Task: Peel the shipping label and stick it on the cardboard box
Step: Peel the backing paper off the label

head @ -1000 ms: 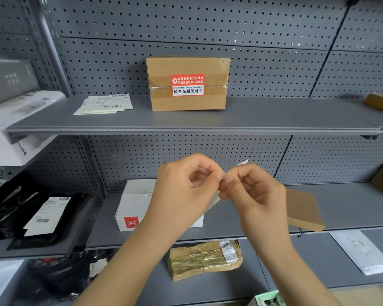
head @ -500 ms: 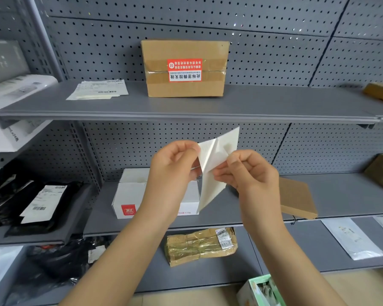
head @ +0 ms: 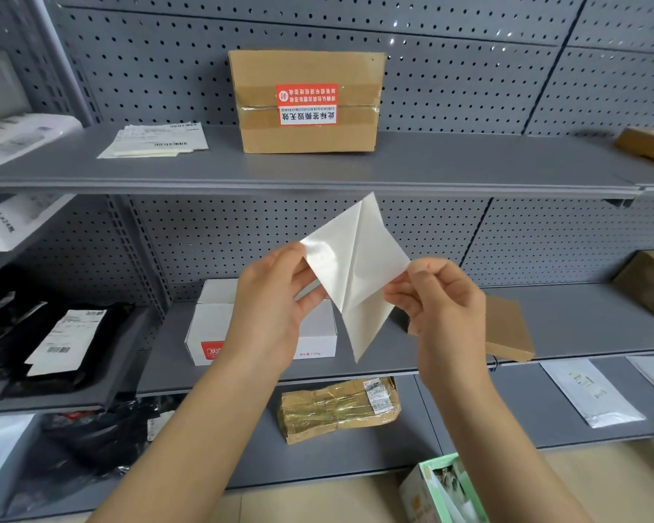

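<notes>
Right now the left hand (head: 276, 307) and right hand (head: 442, 307) each pinch a corner of the half-peeled shipping label (head: 355, 266), held up between them; the cardboard box (head: 306, 101) sits on the shelf (head: 431, 164) above.

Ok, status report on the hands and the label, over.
Left hand and right hand each pinch a corner of the shipping label, half peeled apart. Cardboard box waits on top shelf. Nothing between.
</notes>
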`<state>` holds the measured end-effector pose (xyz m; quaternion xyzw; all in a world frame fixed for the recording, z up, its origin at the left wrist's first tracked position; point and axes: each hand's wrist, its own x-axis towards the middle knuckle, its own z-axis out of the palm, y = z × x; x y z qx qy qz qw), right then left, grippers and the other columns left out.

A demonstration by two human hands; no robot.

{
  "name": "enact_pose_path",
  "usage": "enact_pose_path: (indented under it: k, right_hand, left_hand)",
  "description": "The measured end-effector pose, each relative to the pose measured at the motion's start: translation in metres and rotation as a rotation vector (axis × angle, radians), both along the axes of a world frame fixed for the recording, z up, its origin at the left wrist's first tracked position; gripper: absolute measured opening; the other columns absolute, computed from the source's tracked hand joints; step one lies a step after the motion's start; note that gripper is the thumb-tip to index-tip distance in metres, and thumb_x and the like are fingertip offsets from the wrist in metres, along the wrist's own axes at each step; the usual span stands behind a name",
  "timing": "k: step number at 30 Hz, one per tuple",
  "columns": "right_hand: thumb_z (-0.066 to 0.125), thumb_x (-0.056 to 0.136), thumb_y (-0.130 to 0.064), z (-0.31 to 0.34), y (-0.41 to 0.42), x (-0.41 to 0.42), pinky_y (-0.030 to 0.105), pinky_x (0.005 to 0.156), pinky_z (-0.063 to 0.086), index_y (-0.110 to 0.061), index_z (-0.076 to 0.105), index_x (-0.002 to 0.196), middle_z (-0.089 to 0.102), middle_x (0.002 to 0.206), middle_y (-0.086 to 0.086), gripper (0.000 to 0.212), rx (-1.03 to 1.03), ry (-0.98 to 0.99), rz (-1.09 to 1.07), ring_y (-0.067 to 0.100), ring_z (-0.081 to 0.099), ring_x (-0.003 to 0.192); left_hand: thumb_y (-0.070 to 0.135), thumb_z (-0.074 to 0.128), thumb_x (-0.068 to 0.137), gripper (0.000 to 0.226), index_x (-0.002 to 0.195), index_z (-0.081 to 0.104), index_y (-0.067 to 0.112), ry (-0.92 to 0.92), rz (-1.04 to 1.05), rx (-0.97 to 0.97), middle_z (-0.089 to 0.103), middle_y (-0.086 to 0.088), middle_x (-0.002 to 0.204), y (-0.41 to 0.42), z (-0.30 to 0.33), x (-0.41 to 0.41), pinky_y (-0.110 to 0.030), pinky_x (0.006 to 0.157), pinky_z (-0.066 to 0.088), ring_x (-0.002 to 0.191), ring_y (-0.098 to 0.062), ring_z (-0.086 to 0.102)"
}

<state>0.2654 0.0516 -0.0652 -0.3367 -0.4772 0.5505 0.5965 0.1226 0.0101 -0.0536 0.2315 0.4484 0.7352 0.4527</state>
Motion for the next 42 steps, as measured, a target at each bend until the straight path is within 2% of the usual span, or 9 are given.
enact_pose_path:
  k: [4,8,13,17,21,28,35,42]
  right_hand:
    - [0.051,0.09,-0.002,-0.003,0.004,0.005,0.021,0.059,0.053,-0.016,0.061,0.065,0.065,0.056,-0.002,0.03,0.005,0.005,-0.024,0.013,0.063,0.056]
    - [0.051,0.09,-0.002,-0.007,0.007,0.01,0.022,0.06,0.054,-0.015,0.06,0.066,0.065,0.055,-0.002,0.029,-0.005,0.016,-0.053,0.013,0.062,0.056]
    - [0.051,0.09,-0.003,-0.009,0.01,0.014,0.021,0.06,0.053,-0.015,0.059,0.066,0.065,0.055,-0.002,0.028,-0.014,0.031,-0.077,0.012,0.062,0.056]
    - [0.051,0.09,-0.003,-0.007,0.011,0.017,0.019,0.059,0.053,-0.013,0.059,0.068,0.065,0.054,-0.004,0.026,-0.014,0.048,-0.098,0.01,0.062,0.055]
    - [0.051,0.091,-0.003,-0.007,0.014,0.022,0.015,0.055,0.05,-0.013,0.058,0.068,0.064,0.051,-0.006,0.026,-0.012,0.064,-0.121,0.007,0.061,0.053]
    - [0.05,0.091,-0.003,-0.008,0.023,0.033,0.019,0.06,0.053,-0.011,0.057,0.071,0.065,0.057,-0.004,0.022,-0.012,0.101,-0.151,0.01,0.062,0.057]
    - [0.049,0.09,-0.002,-0.009,0.027,0.041,0.021,0.063,0.054,-0.012,0.057,0.07,0.064,0.06,-0.003,0.024,0.0,0.126,-0.187,0.011,0.062,0.058]
    - [0.05,0.089,-0.003,-0.009,0.032,0.051,0.025,0.065,0.052,-0.014,0.058,0.067,0.062,0.059,-0.002,0.026,0.02,0.139,-0.238,0.011,0.061,0.056]
  left_hand:
    - [0.017,0.051,0.092,0.017,0.095,0.064,0.007,-0.004,0.025,-0.016,0.071,-0.005,0.093,0.001,-0.004,-0.004,-0.031,0.072,0.058,0.089,-0.019,0.066]
    - [0.016,0.051,0.092,0.016,0.085,0.065,0.012,-0.086,0.032,-0.008,0.073,-0.001,0.087,0.002,-0.006,-0.01,-0.028,0.066,0.058,0.085,-0.016,0.067]
    - [0.016,0.051,0.092,0.018,0.082,0.065,0.013,-0.106,0.063,0.005,0.076,0.001,0.081,0.001,-0.006,-0.017,-0.031,0.068,0.059,0.083,-0.014,0.07]
    - [0.016,0.05,0.093,0.017,0.084,0.065,0.014,-0.111,0.101,0.015,0.076,0.004,0.077,0.001,-0.005,-0.025,-0.026,0.064,0.058,0.08,-0.012,0.07]
    - [0.016,0.05,0.093,0.017,0.087,0.066,0.013,-0.121,0.125,0.036,0.076,0.003,0.081,0.0,-0.004,-0.032,-0.028,0.07,0.06,0.08,-0.012,0.071]
    - [0.015,0.05,0.094,0.015,0.092,0.065,0.012,-0.187,0.189,0.055,0.077,0.005,0.08,-0.002,-0.006,-0.045,-0.024,0.061,0.058,0.08,-0.009,0.073]
    - [0.014,0.05,0.093,0.015,0.089,0.065,0.013,-0.225,0.24,0.066,0.077,0.005,0.078,-0.003,-0.008,-0.055,-0.024,0.062,0.057,0.079,-0.009,0.073]
    - [0.013,0.052,0.091,0.015,0.087,0.067,0.013,-0.204,0.338,0.083,0.077,0.004,0.08,-0.005,-0.006,-0.058,-0.027,0.069,0.059,0.084,-0.011,0.073]
